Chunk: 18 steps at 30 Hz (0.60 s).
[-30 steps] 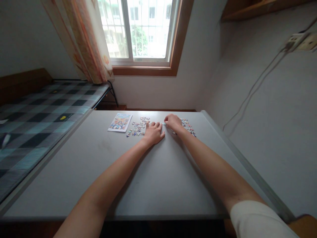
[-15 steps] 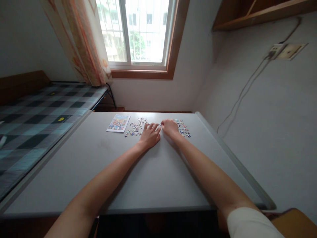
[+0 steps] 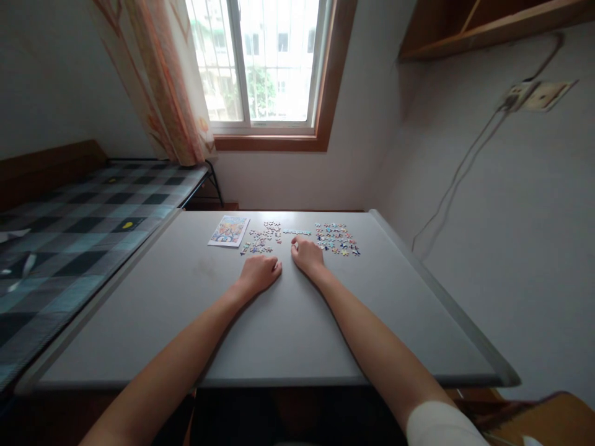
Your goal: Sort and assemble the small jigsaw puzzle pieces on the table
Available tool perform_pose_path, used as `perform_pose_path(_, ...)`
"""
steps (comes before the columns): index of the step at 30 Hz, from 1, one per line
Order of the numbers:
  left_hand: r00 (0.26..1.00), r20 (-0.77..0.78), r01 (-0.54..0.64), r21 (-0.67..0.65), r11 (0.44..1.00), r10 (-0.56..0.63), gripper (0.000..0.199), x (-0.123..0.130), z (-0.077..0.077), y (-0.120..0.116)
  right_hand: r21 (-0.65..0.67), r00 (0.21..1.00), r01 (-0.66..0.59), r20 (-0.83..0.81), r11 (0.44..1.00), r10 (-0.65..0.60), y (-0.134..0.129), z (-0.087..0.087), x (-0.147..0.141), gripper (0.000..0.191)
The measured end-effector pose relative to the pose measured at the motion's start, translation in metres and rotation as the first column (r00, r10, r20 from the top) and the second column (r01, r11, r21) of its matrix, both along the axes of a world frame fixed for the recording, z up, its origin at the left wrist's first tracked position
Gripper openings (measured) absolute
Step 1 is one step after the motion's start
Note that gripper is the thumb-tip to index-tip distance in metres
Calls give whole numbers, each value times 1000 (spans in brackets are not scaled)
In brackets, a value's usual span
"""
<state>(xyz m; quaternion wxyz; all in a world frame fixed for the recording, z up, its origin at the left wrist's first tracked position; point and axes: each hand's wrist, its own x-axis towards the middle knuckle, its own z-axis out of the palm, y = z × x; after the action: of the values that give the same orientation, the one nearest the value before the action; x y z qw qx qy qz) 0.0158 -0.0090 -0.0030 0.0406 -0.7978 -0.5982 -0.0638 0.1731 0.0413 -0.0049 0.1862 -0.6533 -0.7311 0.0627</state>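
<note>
Both my hands rest on a grey table (image 3: 288, 334). My left hand (image 3: 260, 273) lies with its fingers curled in, holding nothing that I can see. My right hand (image 3: 307, 255) sits beside it, fingers curled too, just short of the puzzle pieces. Loose jigsaw pieces lie in two patches beyond the hands: a left patch (image 3: 261, 240) and a right patch (image 3: 335, 239). A short joined row of pieces (image 3: 297, 232) lies between them. A small picture card (image 3: 229, 230) lies flat to the left of the pieces.
A bed with a checked cover (image 3: 79, 229) runs along the table's left edge. A window (image 3: 260, 62) with a curtain (image 3: 162, 80) is straight ahead. The right wall carries a socket (image 3: 534, 94) with hanging cables and a wooden shelf (image 3: 483, 25).
Both hands have drawn back from the puzzle pieces toward me and curled shut. The joined row of pieces that they covered now shows.
</note>
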Motion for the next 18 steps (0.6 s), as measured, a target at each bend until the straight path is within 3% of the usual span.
perform_pose_path(7,992,128,16,-28,999,-12,37,-7,-2,1,41,985,-136,-101,990,140,-6,-3,8,20)
perform_pose_path(18,982,190,25,-84,996,-8,33,-9,5,-2,42,980,-154,-123,987,158,-8,-2,9,21)
